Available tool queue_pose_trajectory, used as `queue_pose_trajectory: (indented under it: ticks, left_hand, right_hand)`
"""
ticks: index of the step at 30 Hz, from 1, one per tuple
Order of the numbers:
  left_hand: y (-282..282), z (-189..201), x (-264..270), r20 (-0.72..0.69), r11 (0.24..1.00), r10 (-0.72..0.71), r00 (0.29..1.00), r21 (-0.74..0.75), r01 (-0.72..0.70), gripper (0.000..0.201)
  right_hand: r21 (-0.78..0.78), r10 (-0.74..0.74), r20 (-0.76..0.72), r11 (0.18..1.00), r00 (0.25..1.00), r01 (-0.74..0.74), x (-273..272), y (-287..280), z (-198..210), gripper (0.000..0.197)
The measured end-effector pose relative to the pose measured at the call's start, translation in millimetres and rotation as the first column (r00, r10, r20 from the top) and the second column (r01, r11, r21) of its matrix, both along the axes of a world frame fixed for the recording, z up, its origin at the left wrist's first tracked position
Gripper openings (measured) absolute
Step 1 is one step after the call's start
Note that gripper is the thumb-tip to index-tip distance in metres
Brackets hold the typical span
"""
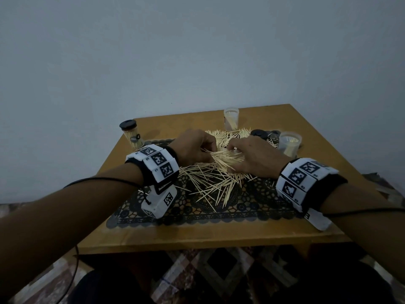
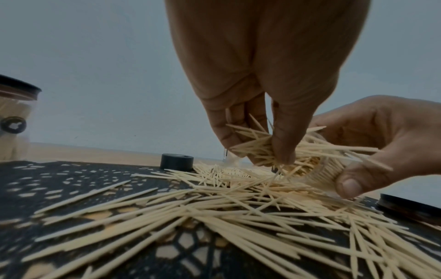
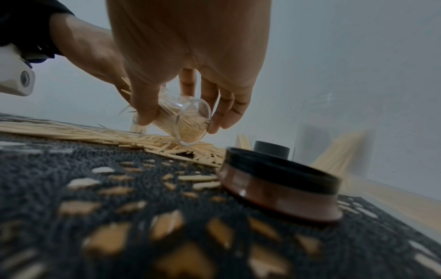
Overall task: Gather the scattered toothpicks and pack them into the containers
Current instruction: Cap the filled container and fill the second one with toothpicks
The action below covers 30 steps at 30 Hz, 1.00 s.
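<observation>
The right hand (image 3: 190, 79) grips a clear container (image 3: 188, 120) tilted low over the mat (image 1: 252, 205), while the left hand (image 2: 257, 79) pinches a bundle of toothpicks (image 2: 269, 149) at its mouth; aligning the sticks lengthwise first should help them slide in cleanly

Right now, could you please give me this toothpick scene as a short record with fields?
left hand: pinches a bundle of toothpicks at the mouth of the held container
right hand: grips a clear container, tilted on its side, partly filled
loose toothpicks: scattered over the patterned mat
capped jar: upright, far left
open containers: two upright, far side, some toothpicks inside
loose lid: on the mat
</observation>
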State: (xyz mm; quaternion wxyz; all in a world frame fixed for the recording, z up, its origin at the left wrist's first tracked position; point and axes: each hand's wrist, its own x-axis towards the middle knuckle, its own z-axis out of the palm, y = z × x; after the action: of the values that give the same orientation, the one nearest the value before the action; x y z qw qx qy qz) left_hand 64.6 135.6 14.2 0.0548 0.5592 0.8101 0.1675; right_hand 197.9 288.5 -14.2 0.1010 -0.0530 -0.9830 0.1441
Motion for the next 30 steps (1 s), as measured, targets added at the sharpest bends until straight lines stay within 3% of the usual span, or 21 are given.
queue_pose_trajectory:
  ticks: [6, 15, 22, 27, 30]
  left_hand:
    - [5.3, -0.7, 1.3, 0.014, 0.999, -0.006, 1.0, 0.039, 0.006, 0.015]
    - [7.8, -12.5, 4.2, 0.088, 0.982, 0.084, 0.993, 0.164, -0.097, 0.038]
    - [10.4, -6.9, 16.1, 0.35, 0.998, 0.052, 0.935, 0.024, -0.065, 0.064]
    - [9.3, -1.0, 26.4, 0.616, 0.99, -0.01, 0.788, 0.117, -0.079, 0.073]
    - [8.5, -3.4, 16.5, 0.484, 0.984, 0.096, 0.87, 0.087, -0.157, 0.075]
  right_hand:
    - [-0.004, -0.006, -0.015, 1.0, 1.0, 0.005, -0.5, 1.9, -1.3, 0.046]
    - [0.059, -0.073, -0.038, 0.995, 0.997, 0.076, -2.9, -0.8, -2.7, 0.055]
    - [0.066, -0.095, -0.035, 0.993, 0.995, 0.097, -3.1, 0.2, -2.5, 0.055]
    - [0.028, -0.067, -0.05, 0.997, 0.996, 0.069, -2.4, 4.0, -3.1, 0.053]
    - [0.019, -0.086, -0.062, 0.996, 0.994, 0.088, -1.9, 7.7, -3.2, 0.052]
